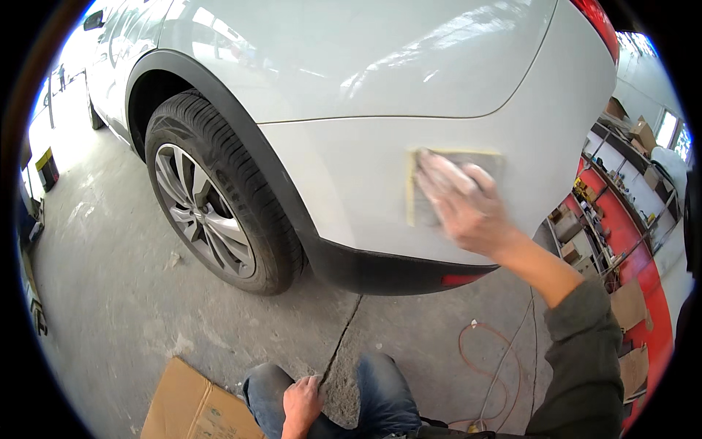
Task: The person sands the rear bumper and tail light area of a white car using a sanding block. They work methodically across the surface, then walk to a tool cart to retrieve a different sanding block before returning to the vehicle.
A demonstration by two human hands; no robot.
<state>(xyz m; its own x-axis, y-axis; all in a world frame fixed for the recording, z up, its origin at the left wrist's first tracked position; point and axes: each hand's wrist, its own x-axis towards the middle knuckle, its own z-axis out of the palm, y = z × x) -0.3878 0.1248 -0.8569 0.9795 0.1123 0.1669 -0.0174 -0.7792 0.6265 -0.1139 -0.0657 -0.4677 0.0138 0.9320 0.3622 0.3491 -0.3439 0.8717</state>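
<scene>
My right hand (pixel 468 201), its fingers dusted white, presses a grey sanding pad (pixel 479 159) with pale yellow edges flat against the white rear bumper (pixel 358 179) of a car. The hand is slightly blurred, and it covers the pad's lower right part. Below the pad runs the bumper's black lower trim (pixel 380 272), with a red reflector (pixel 464 279) set in it. My left hand (pixel 302 402) rests on my knee with its fingers curled in, and nothing shows in it.
The rear wheel (pixel 212 197) stands left of the bumper under a black arch. Flattened cardboard (pixel 183 402) lies at lower left on the concrete floor (pixel 110 293). A thin reddish hose (pixel 462 344) coils at lower right. Shelves (pixel 621 197) with boxes line the red and white wall.
</scene>
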